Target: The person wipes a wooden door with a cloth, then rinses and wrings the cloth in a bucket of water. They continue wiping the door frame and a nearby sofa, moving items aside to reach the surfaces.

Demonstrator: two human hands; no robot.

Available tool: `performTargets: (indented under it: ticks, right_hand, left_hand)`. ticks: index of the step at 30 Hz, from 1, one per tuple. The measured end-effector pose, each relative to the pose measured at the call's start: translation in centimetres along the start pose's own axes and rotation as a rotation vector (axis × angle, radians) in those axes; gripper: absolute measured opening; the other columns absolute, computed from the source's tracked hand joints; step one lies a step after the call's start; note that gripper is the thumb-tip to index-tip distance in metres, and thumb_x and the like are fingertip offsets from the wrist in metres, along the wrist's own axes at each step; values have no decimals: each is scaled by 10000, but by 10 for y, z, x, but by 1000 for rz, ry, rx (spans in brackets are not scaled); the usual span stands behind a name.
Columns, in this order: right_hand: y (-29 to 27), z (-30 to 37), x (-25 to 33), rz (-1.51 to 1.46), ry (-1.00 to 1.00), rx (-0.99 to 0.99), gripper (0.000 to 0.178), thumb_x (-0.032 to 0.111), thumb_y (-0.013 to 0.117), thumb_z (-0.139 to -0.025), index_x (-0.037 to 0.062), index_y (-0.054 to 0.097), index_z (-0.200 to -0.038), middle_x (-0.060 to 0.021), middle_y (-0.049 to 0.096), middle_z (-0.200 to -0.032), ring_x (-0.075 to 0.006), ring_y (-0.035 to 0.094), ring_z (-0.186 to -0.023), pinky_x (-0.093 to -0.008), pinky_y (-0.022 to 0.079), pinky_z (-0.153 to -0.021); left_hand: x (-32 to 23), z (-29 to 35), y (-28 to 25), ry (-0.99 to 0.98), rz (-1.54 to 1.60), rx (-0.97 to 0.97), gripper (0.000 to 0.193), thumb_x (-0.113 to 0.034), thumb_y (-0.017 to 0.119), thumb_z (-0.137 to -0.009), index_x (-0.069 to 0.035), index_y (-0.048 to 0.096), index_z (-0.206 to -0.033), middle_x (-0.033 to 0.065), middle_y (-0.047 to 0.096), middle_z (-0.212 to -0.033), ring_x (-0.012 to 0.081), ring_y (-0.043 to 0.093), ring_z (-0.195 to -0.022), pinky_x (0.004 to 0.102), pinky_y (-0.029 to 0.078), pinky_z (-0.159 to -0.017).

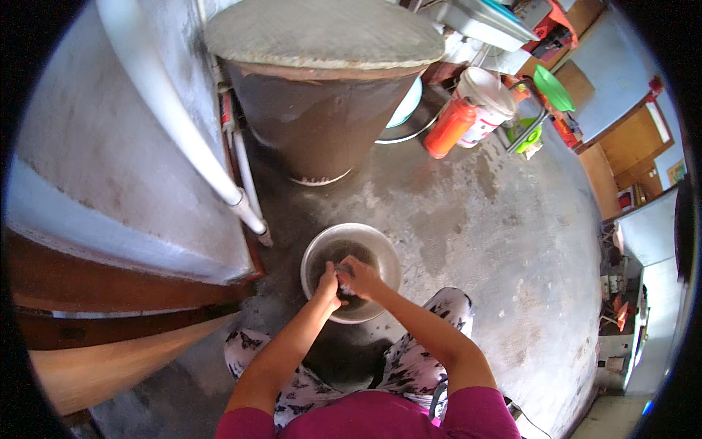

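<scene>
A small, pale greyish lump of unclear material (346,288) is between the hands, within the round silver metal basin (311,256); likely light, soft and slippery, best cupped from both sides; bare left hand (329,286) and bare right hand (360,279) close around it, forearms (294,339) converging over the basin's near side.

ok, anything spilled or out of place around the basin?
Dark patches mark the grey floor beyond the basin, near the orange bottle, uneven and damp-looking. Might be spilled water or old stains; can't tell which. Nothing else stands out.
</scene>
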State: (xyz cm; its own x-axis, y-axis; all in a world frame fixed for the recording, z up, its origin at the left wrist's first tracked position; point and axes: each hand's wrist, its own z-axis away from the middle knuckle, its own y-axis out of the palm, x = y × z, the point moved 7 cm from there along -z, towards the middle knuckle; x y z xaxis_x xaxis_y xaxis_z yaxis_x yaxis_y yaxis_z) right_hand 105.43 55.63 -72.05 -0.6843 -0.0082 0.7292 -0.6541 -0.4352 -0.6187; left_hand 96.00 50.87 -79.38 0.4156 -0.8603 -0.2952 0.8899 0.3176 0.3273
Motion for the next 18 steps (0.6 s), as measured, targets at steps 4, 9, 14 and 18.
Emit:
performTargets:
  ticks: [4, 9, 14, 18]
  right_hand:
    - [-10, 24, 40, -28, -78, 113, 333, 274, 563, -985, 105, 485, -1261, -255, 669, -1094, -472, 624, -1077, -546, 484, -903]
    - [-17, 29, 38, 152, -340, 83, 485, 58, 577, -863, 118, 512, -1339, -225, 659, -1155, -448, 626, -1099, -517, 497, -936]
    - [-17, 14, 22, 255, -101, 217, 423, 111, 634, -836, 115, 588, -1256, -166, 716, -1152, -387, 680, -1075, -507, 560, -854]
    - [-9, 4, 12, 430, -156, 174, 382, 163, 682, -826, 104, 626, -1198, -186, 700, -1112, -377, 691, -1034, -496, 564, -846]
  left_hand:
    - [5, -53, -12, 112, 430, 248, 510, -487, 418, -1060, -33, 564, -1241, 154, 641, -1143, 328, 659, -1013, 530, 548, -836]
    - [13, -78, -28, 215, 286, 99, 353, -212, 542, -1029, -45, 479, -1332, 133, 636, -1106, 282, 668, -934, 474, 569, -732]
    - [0, -41, -12, 255, 169, 205, 455, -292, 417, -1072, -191, 298, -1499, 130, 551, -1335, 340, 626, -1129, 597, 563, -798]
    - [-10, -9, -11, 228, -193, 49, 432, -345, 428, -1056, -291, 361, -1480, 33, 507, -1355, 271, 549, -1121, 563, 490, -802]
